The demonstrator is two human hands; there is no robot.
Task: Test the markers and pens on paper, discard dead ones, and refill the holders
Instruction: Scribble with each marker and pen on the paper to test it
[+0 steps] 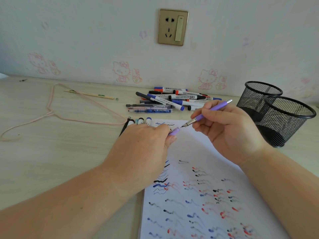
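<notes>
My right hand (227, 130) grips a purple fountain pen (211, 110), nib pointing down-left just above the white paper (195, 152). My left hand (143, 144) pinches the pen's purple cap (174, 131) close to the nib, the two apart by a small gap. The paper is covered with black, blue and red test squiggles. A pile of whiteboard markers and pens (172, 100) lies behind the paper. A short row of capped markers (138, 121) lies beyond my left hand's knuckles. Two black mesh holders (284, 116) stand at the right.
A pink wire hanger (57, 116) lies on the desk at the left, with a wooden pencil (89, 95) near it. The wall with a gold socket plate (173, 27) runs along the desk's far edge.
</notes>
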